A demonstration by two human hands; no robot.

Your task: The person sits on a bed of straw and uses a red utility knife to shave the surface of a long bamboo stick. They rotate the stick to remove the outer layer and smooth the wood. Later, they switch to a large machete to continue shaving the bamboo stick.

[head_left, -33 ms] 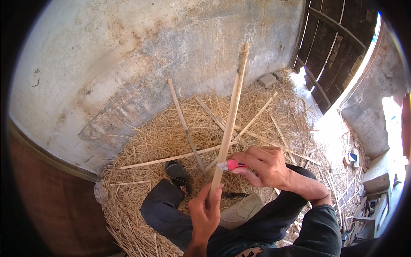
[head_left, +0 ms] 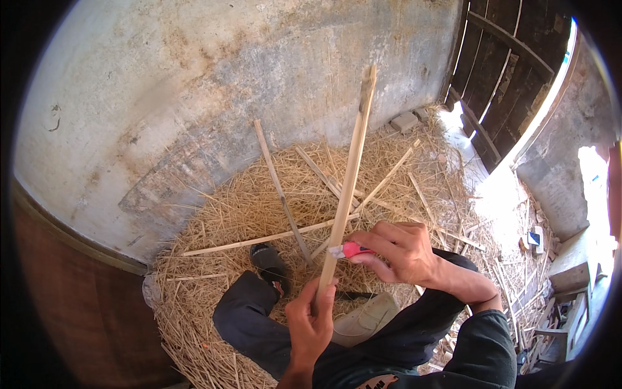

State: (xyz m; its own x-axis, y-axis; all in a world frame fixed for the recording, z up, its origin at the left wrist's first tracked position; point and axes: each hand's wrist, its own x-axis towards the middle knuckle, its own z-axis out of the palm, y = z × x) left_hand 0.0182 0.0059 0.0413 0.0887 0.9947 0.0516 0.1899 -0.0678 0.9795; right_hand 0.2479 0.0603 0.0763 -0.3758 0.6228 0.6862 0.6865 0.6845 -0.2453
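My left hand (head_left: 310, 324) is closed around the lower end of a long, pale wooden strip (head_left: 352, 168). The strip stands up and away from me, tilted slightly right, its darker far tip in front of the wall. In my right hand (head_left: 403, 251) is a utility knife (head_left: 354, 249) with a pinkish-red handle. Its short blade rests against the strip's right side, a little above my left hand. Both hands are over my lap, between my dark-trousered knees.
Straw (head_left: 220, 220) covers the floor, with several loose wooden strips (head_left: 278, 188) lying across it. A stained wall (head_left: 259, 71) rises ahead. Grey bricks (head_left: 405, 122) sit at its foot, near a dark plank door (head_left: 499, 65). A brown panel (head_left: 78, 311) stands at left.
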